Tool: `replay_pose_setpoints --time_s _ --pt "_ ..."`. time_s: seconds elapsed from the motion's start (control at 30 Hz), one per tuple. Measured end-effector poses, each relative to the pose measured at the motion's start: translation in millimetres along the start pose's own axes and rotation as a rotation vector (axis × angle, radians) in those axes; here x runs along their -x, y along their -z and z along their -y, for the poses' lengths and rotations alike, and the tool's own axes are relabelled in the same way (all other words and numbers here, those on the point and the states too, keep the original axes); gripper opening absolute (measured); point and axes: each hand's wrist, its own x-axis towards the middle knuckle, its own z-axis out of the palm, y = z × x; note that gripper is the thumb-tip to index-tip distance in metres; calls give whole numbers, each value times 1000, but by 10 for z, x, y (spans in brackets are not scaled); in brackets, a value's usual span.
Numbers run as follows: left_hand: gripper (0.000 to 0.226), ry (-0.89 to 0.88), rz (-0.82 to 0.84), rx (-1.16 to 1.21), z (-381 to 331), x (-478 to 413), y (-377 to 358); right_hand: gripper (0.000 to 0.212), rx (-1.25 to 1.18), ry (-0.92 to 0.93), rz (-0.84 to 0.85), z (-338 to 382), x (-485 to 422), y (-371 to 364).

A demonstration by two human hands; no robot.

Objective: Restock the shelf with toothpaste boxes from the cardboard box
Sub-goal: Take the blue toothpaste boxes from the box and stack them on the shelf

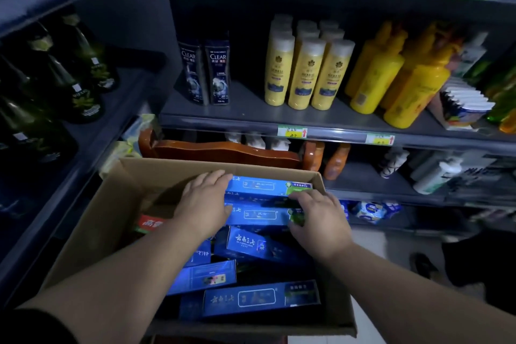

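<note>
cardboard box (pixel 92 232) open, its left wall well left of the left hand (pixel 205 201). left fingers (pixel 215 177) near straight, laid over the left ends of the two top blue toothpaste boxes (pixel 259 216); real grip or not, can't tell. right hand (pixel 321 220) curled, thumb under, pinching the right end of the nearer one. more boxes lie loose below both wrists. shelf (pixel 251 112) beyond the fingertips, yellow bottles (pixel 301 72) on it.

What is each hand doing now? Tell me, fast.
Left hand: grips the left end of the top toothpaste boxes.
Right hand: grips their right end.
</note>
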Motion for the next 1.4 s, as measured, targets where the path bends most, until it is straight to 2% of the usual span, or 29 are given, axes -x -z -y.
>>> replay_pose_setpoints --time_s 0.13,0.3,0.47,0.57,0.63,0.7,0.73,0.83,0.9,1.13,1.27,1.4 --pt "66 -34 4 0 -33 -117 -79 54 1 -23 12 -47 -69 -15" --pt "43 -41 -42 115 -28 -55 -67 59 -55 -14 15 -59 -85 41" --pt "46 -83 -166 224 85 101 82 69 -107 46 8 -82 -170 183" --pt "42 -87 -216 396 79 182 156 59 -164 44 -7 -99 -209 289" --pt "50 -35 -240 556 63 192 158 52 -203 19 -14 -118 -216 347" --pt "67 46 -208 606 42 217 140 50 -229 -16 -34 -157 -215 391" --pt "71 66 -160 542 41 228 110 49 -234 -36 -46 -181 -210 408" --pt "64 14 31 273 48 239 -4 48 -223 -72 -50 -237 -172 412" --pt "57 -1 121 185 77 206 -75 49 -215 -78 -37 -236 -140 376" --pt "50 -15 199 109 121 75 -125 50 -216 -92 -61 -194 -149 346" --pt "45 -24 196 238 173 92 -48 50 -225 -106 -57 -187 -123 367" --pt "27 23 221 623 237 197 159 48 -255 -121 -56 -141 -125 466"
